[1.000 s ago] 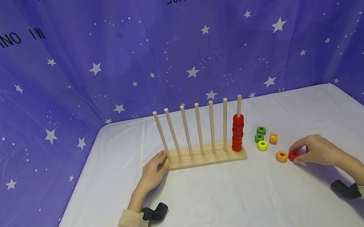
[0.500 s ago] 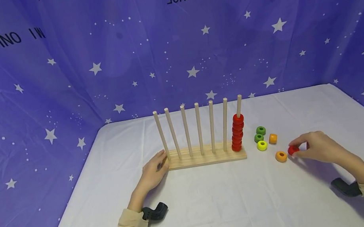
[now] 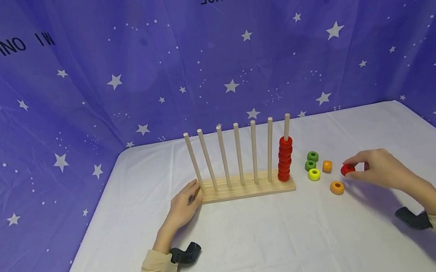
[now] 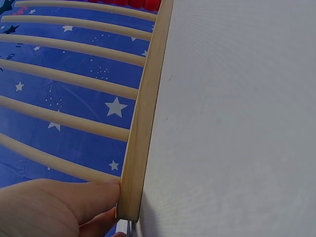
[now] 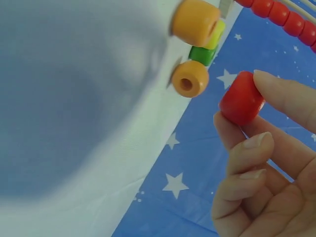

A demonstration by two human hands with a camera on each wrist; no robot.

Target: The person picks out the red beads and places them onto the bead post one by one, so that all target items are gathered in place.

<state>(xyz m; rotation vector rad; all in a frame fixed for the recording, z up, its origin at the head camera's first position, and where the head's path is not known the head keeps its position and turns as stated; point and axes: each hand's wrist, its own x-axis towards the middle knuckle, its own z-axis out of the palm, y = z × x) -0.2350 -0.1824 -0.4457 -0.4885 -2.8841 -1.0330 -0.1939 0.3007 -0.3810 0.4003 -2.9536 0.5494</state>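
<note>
Between thumb and fingertips my right hand [image 3: 385,169] pinches a red bead [image 5: 242,98], raised off the table. My left hand [image 3: 182,208] grips the left end of a wooden bead rack [image 3: 249,192], its thumb [image 4: 101,197] on the base beside the end peg. Several upright pegs stand in a row on this rack. A stack of red beads [image 3: 285,163] fills the lower part of the rightmost peg, and the other pegs are bare.
Loose on the table lie two green beads [image 3: 313,156], a yellow bead [image 3: 314,174] and two orange beads [image 3: 337,188], between the rack and my right hand. A white cloth [image 3: 247,256] covers the table. Purple starry curtains [image 3: 197,62] rise behind it.
My right hand has lifted the red bead from beside the front orange bead and moved it slightly away from me. The left hand and rack stay put.
</note>
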